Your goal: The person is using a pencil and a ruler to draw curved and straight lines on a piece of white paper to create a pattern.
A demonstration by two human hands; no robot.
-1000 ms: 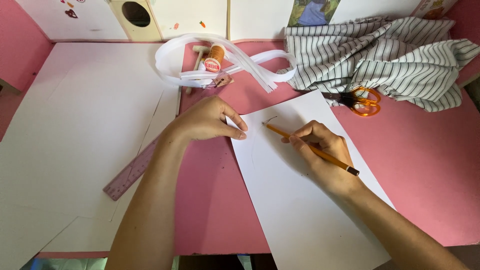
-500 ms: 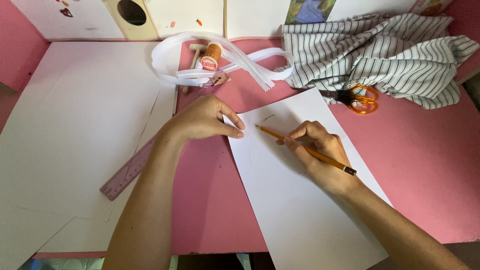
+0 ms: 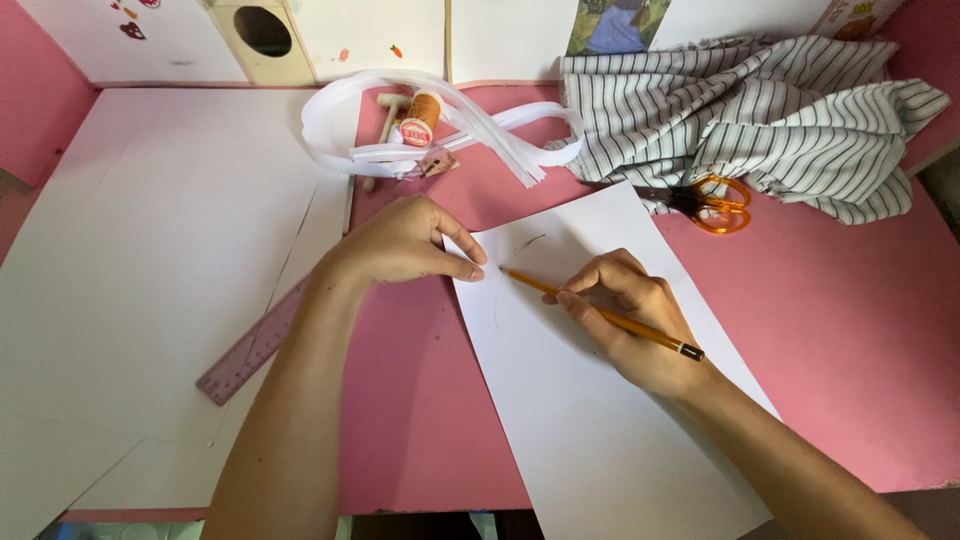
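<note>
Pink table (image 3: 860,350) fills the view, with a big white board (image 3: 150,280) lying on its left. Striped cloth (image 3: 760,110) is bunched far right. The white paper sheet (image 3: 590,420) lies near centre. Left hand (image 3: 405,243) presses fingertips on the sheet's far left corner, curled, holding nothing. Right hand (image 3: 630,315) pinches a yellow pencil (image 3: 600,312), tip touching the paper. Orange scissors (image 3: 715,205) lie by the cloth.

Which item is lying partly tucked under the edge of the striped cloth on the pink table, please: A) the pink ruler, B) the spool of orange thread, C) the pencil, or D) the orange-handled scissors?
D: the orange-handled scissors lie at the lower edge of the striped cloth, their blade end running in under the fabric while the handles rest in the open on the pink table.
</note>
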